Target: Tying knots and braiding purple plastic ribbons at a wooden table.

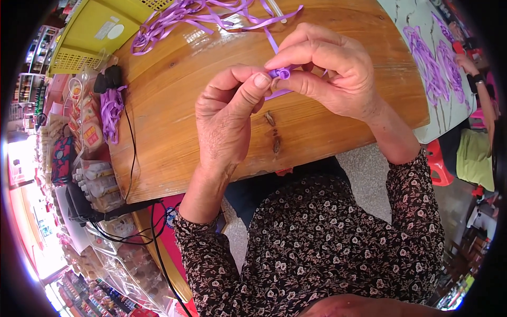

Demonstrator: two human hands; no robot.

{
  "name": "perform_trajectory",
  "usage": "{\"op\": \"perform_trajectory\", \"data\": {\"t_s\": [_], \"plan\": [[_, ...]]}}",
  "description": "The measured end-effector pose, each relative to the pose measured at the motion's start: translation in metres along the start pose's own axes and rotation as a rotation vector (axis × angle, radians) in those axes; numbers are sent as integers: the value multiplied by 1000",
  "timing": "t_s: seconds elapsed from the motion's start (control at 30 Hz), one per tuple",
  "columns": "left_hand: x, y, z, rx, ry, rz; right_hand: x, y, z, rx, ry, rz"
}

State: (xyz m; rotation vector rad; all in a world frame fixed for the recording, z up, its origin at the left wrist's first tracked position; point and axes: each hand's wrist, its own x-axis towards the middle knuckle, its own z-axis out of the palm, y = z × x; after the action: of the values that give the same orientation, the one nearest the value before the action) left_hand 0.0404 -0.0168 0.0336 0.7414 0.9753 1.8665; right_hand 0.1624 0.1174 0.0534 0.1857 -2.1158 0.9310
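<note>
Purple, narrow, flat ribbon formed the workpiece: a small ribbon roll, coiled into a tube with its round open end visible, was held above the bench, between its middle and its far edge. The left hand gripped the roll from the left, thumb and forefinger narrowed to a pinch. The right hand gripped it from the right, thumb below and fingers above, also narrowed on the ribbon. A ribbon strand showed just beyond the right hand.

Surrounding items were positioned as follows. A loose, tangled ribbon pile occupied the far edge, beside a clear, slender rod. At the far left corner stood a yellow-green plastic crate with perforated sides. At the left edge lay a gathered ribbon bundle, below a dark object; a black cable curved down along this side. Clear plastic packages crowded the space beyond the left edge. Past the right edge, a second bench, white with dark veining, carried further ribbon lengths and a co-worker's hand.

The crate bore a white label, its print too small to read.

The bench top was glossy, grained wood with dark knots near its middle. The person's sleeves were dark, flower-patterned fabric.
</note>
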Motion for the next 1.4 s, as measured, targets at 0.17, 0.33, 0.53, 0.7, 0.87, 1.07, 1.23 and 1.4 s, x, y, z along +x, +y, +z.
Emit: {"op": "perform_trajectory", "data": {"t_s": [0.17, 0.33, 0.53, 0.7, 0.87, 1.07, 1.23, 1.4], "plan": [[2, 6, 2, 201, -121, 176, 0, -5, -3, -71, -12, -85], [1, 2, -2, 221, -169, 217, -2, -7, 0, -69, 30, -137], [-1, -5, -5, 276, -97, 275, -3, 5, 4, -154, 35, -211], [-8, -10, -9, 174, 4, 153, -6, 11, 12, -74, -36, -72], [-10, -16, -16, 35, 47, 102, -7, 12, 14, 128, -124, 87], [-9, -14, -22, 105, 97, 133, -8, 11, 11, 241, -8, 141], [-10, -13, -20, 136, 81, 156, -5, 9, 7, 9, -90, 84], [-8, -16, -23, 86, 95, 147, -4, 10, 12, -95, -126, 64]]}}
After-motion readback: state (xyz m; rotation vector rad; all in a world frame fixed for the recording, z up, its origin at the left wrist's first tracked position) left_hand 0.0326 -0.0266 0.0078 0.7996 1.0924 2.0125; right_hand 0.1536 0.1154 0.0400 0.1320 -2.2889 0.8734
